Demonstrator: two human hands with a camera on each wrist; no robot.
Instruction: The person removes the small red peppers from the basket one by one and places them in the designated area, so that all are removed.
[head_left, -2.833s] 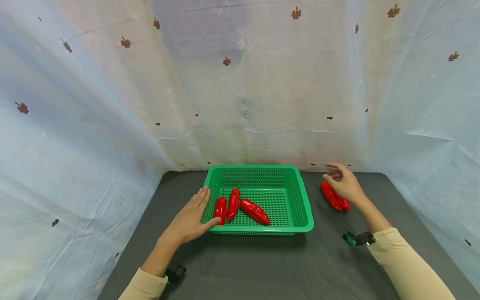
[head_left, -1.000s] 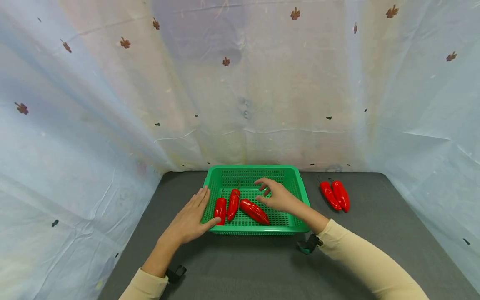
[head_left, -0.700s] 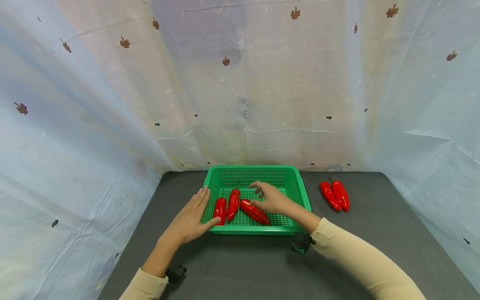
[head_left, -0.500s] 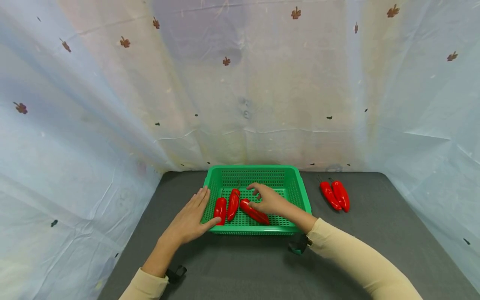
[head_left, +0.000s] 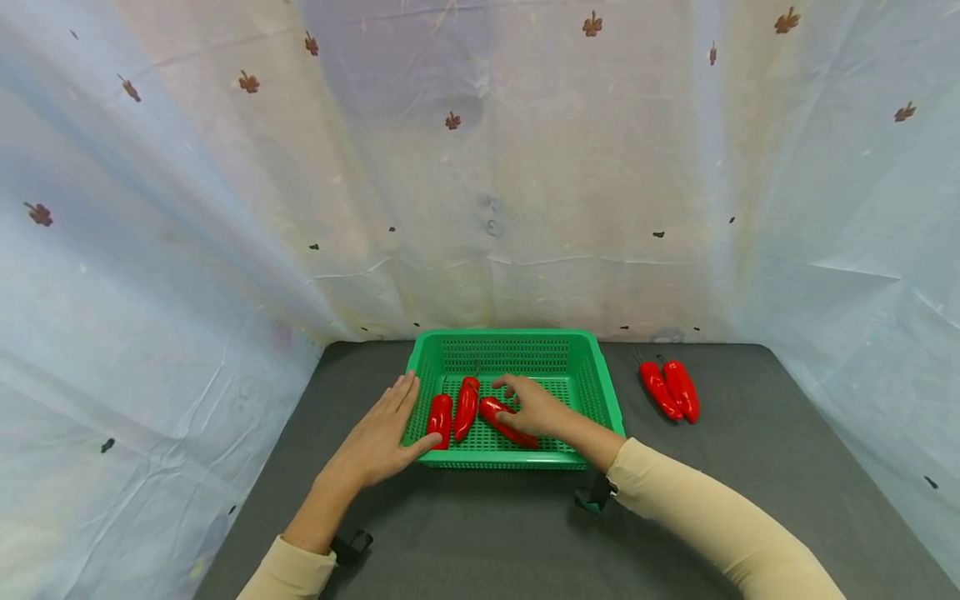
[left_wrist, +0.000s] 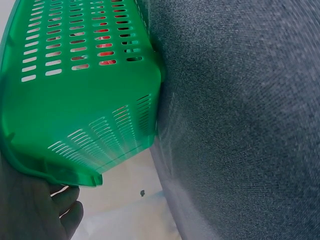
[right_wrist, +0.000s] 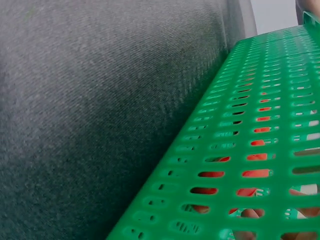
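Three red chili peppers lie in a green plastic basket [head_left: 517, 457]: one at the left [head_left: 439, 417], a second [head_left: 467, 407] beside it, and a slanted third pepper [head_left: 491, 412]. My left hand [head_left: 378, 435] rests with extended fingers along the basket's left rim; in the left wrist view, its fingers show by the basket corner [left_wrist: 65, 115]. My right hand [head_left: 536, 408] is inside the basket over the slanted pepper. Its thumb overlaps that pepper and its bent fingers stand apart from the thumb. Through the basket's slotted wall [right_wrist: 270, 90] the right wrist view shows red patches and parts of fingers.
Two more red chili peppers, the nearer-left one [head_left: 658, 390] and its neighbour [head_left: 681, 392], lie side by side on the dark grey tabletop [head_left: 495, 533], right of the basket. A pale patterned sheet [head_left: 555, 192] hangs behind and at both sides.
My right hand has come from above the two peppers on the right into the basket, then lower and left onto the slanted pepper. The left hand and the peppers have stayed put.
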